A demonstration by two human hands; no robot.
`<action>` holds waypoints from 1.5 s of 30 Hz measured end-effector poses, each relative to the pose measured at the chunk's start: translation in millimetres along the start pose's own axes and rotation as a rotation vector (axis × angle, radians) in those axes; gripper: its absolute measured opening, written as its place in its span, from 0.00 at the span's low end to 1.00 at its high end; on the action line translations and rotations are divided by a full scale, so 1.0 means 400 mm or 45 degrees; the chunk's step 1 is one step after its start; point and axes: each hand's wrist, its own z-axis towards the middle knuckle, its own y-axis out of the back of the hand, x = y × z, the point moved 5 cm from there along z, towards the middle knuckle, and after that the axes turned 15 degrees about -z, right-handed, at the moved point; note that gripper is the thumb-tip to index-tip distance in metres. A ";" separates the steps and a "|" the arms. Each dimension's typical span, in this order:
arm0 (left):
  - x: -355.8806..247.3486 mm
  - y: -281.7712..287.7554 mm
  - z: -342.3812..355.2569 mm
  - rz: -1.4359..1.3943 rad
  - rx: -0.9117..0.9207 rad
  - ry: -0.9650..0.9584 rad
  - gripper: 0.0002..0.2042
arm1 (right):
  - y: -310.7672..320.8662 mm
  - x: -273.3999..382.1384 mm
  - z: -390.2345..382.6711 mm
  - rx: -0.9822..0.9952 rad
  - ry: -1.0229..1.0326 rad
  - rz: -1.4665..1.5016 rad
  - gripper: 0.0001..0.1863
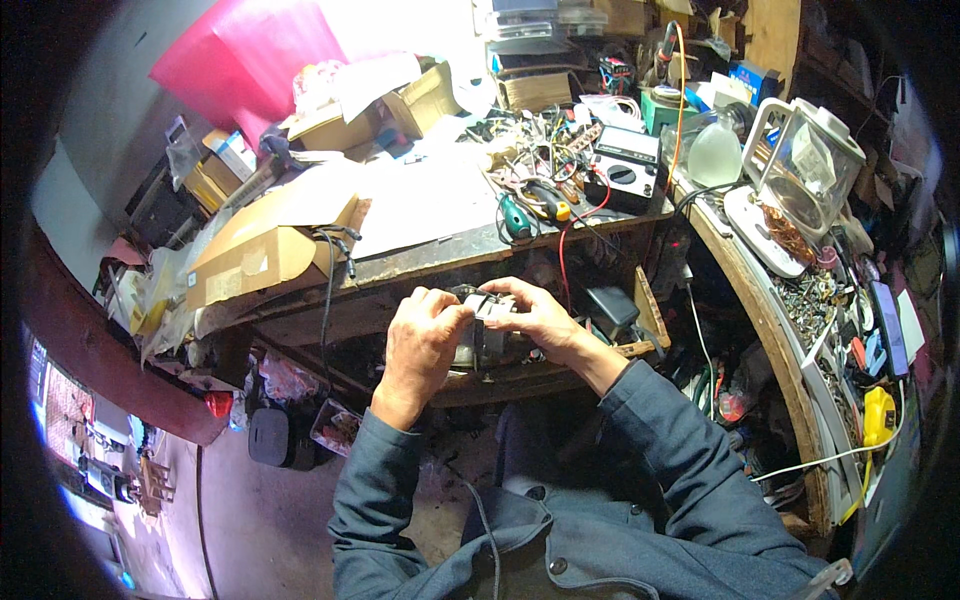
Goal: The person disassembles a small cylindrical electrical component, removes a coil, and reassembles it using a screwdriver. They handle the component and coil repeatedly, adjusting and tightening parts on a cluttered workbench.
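Just in front of the bench's near edge, both my hands are closed on a small silvery metal part with black bits [488,308]. My left hand [420,345] grips it from the left with curled fingers. My right hand [545,325] holds its right side with thumb and fingers. A dark cord or strip hangs below the part, between my hands. Behind and beneath it is a metal object [465,350], partly hidden by my hands and too shadowed to make out.
The cluttered bench [400,262] holds cardboard [240,270], tangled tools and wires [540,150], and a meter [625,175]. A curved side shelf [785,340] at right bears small parts and a clear appliance [815,170]. Loose cords hang around; a black case [270,435] stands lower left.
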 end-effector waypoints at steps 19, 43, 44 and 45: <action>0.052 -0.016 -0.007 -0.422 -0.023 0.221 0.06 | -0.004 0.001 0.003 -0.002 0.043 0.029 0.32; 0.040 -0.017 -0.010 -0.335 -0.031 0.283 0.05 | -0.001 -0.006 0.007 -0.022 0.040 0.001 0.31; 0.046 -0.017 -0.012 -0.393 -0.032 0.329 0.05 | -0.003 -0.004 0.005 -0.019 0.033 0.000 0.31; 0.053 -0.019 -0.012 -0.428 -0.032 0.333 0.05 | -0.003 -0.002 0.003 -0.015 0.025 -0.001 0.31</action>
